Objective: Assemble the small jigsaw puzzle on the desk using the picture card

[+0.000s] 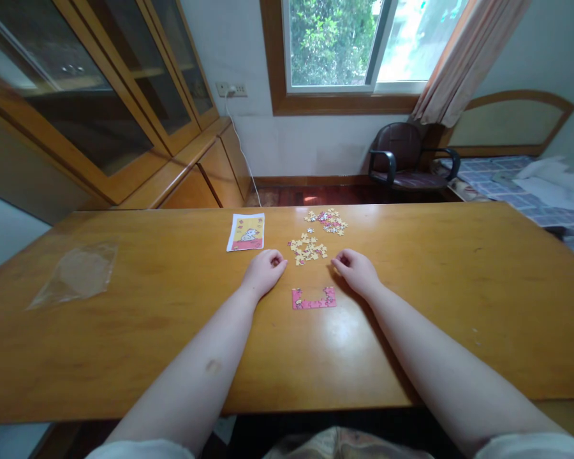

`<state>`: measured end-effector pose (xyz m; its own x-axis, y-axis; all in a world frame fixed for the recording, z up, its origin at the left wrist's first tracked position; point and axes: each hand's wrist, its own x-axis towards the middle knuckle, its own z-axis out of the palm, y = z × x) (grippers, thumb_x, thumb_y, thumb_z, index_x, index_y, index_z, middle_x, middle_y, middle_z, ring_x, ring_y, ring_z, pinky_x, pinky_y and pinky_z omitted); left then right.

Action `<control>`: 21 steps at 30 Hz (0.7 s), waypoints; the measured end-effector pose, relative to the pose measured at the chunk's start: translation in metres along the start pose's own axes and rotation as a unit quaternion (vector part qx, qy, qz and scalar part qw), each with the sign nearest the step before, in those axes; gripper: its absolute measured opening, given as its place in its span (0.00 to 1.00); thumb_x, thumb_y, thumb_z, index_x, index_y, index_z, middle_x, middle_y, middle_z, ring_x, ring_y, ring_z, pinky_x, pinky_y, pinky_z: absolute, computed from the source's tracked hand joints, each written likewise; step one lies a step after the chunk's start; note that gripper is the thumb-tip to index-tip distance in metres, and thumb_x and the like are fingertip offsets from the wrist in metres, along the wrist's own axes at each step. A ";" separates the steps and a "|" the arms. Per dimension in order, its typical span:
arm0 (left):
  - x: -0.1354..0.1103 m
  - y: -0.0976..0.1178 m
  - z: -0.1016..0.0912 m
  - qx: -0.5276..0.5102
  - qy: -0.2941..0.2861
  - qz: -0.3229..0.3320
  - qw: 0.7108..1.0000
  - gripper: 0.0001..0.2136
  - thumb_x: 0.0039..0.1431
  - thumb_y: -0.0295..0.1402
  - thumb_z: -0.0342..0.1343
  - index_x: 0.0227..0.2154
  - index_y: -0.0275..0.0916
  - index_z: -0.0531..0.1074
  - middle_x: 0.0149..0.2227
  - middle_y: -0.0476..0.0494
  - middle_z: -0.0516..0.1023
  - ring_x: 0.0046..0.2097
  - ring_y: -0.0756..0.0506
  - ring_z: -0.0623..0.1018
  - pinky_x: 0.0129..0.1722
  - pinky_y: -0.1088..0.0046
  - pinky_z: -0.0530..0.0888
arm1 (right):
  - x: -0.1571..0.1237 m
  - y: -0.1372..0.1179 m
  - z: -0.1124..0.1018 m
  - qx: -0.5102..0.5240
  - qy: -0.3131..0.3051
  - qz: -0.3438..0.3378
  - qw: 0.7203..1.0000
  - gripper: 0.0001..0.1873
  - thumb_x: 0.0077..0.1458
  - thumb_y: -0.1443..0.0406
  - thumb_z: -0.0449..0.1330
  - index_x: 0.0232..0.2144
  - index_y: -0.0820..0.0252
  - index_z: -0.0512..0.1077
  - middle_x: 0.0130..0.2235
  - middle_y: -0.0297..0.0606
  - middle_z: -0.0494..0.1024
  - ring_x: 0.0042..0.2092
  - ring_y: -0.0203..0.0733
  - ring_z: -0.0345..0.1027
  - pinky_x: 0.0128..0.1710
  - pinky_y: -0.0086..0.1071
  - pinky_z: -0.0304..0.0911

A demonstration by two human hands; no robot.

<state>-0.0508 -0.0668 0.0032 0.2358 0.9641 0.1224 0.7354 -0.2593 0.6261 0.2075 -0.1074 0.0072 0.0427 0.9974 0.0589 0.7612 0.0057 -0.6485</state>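
Observation:
My left hand [264,270] rests on the wooden table [172,331] with fingers curled in, just left of a pile of loose yellow puzzle pieces [307,248]. My right hand [356,269] lies to the right of that pile, fingers curled; whether they pinch a piece I cannot make out. Between my wrists sits a joined strip of pink puzzle pieces [314,298]. A second scatter of pink and yellow pieces [329,220] lies farther back. A printed reference picture [246,232] lies flat beyond my left hand.
A clear plastic bag [76,273] lies at the table's left. Wooden cabinets with glass doors [100,108] stand on the left. A dark armchair [406,159] stands under the window, and a bed [530,185] is at the right.

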 end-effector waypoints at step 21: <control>0.034 -0.002 0.006 -0.361 0.071 -0.127 0.921 0.10 0.49 0.40 0.51 0.27 0.38 0.69 0.22 0.53 0.66 0.22 0.53 0.61 0.23 0.77 0.59 | 0.051 0.019 0.008 0.165 0.034 0.034 0.985 0.11 0.47 0.57 0.56 0.23 0.58 0.64 0.21 0.29 0.69 0.25 0.36 0.61 0.27 0.28 0.55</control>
<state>-0.0402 -0.0335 0.0013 -0.0085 0.9995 -0.0313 0.1285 0.0321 0.9912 0.2191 -0.0562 -0.0078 0.1388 0.9891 0.0500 0.5043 -0.0271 -0.8631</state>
